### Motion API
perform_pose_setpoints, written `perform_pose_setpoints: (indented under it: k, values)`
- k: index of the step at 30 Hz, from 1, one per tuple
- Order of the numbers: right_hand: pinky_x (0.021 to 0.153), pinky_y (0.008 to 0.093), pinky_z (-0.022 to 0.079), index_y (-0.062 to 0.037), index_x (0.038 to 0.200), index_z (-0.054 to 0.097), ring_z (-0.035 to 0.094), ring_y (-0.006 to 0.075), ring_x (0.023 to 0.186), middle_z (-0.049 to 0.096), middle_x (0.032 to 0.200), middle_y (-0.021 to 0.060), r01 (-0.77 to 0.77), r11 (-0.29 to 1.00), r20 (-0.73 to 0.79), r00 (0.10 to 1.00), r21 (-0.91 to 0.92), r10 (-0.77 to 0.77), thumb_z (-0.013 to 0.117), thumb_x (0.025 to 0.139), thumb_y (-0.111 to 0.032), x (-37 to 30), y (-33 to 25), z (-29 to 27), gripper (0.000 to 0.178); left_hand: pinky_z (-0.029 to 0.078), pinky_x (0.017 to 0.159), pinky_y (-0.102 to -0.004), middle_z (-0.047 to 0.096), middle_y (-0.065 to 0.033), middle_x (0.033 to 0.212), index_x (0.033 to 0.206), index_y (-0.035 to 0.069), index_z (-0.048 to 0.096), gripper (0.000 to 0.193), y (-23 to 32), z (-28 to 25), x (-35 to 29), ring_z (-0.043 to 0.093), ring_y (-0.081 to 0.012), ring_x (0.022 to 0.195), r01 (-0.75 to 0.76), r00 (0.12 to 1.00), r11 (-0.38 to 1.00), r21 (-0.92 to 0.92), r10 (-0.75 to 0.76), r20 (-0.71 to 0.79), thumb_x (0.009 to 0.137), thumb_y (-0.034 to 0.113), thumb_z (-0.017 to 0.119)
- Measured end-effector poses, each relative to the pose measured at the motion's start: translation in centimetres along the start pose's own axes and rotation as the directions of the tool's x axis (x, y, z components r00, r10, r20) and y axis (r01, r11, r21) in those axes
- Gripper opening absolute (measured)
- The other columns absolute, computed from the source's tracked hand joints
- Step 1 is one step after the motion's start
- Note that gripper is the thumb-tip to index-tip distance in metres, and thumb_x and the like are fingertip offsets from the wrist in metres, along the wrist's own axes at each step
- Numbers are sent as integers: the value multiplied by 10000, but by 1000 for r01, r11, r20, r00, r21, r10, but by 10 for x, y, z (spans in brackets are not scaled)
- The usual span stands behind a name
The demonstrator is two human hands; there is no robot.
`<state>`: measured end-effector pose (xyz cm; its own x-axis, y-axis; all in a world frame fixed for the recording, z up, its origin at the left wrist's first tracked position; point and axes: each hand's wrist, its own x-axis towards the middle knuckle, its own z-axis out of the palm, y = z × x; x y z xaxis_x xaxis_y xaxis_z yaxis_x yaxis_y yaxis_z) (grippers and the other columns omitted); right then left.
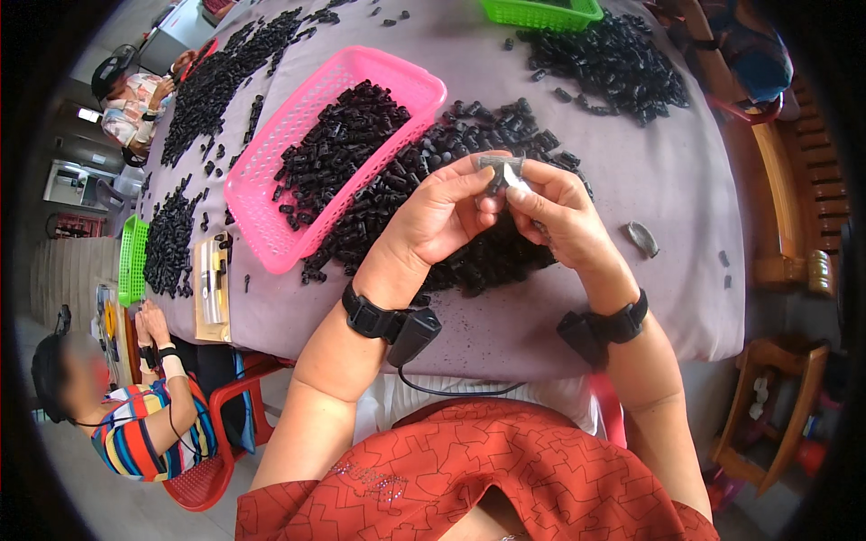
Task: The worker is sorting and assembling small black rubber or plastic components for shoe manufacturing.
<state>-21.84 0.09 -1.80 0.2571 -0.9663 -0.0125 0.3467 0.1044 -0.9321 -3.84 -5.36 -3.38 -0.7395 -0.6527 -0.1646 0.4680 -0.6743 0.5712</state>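
Observation:
My left hand (428, 216) pinches a small dark grey cylindrical part (499, 165) between thumb and fingers. Opposite it, my right hand (573, 212) is closed on a small knife-like tool, whose pale pointed blade (514, 176) shows against the part; most of its handle is hidden in my palm. Both hands meet above a heap of small black plastic parts (388, 212) on the table. Just left of the heap, a pink perforated basket (338, 203) holds many more of these black parts.
A purplish-grey cloth (667, 298) covers the table. On it lie a grey oval piece (641, 239), more black heaps (622, 72), green baskets (133, 261) and a shallow box (213, 288). Two people sit at the left; another is at the upper right. A wooden stool (771, 410) stands right.

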Motion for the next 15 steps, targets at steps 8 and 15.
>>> perform_pose_setpoints:
  k: [8,15]
  values:
    - [421,182,289,-31,973,576,428,37,512,517,664,-21,154,987,-190,971,49,-142,578,945,-176,3,-1,-7,148,577,649,-277,647,-85,903,1120,18,600,228,66,4,-27,660,-166,757,-679,620,630,376,767,-166,902,78,631]
    - [430,180,292,-27,1008,587,436,35,520,521,676,-25,108,994,-190,976,-8,-107,601,929,-167,1,-1,-8,161,490,621,-203,618,-107,1167,1264,-13,515,398,69,14,-33,647,-135,806,-477,385,195,857,923,5,893,68,633]
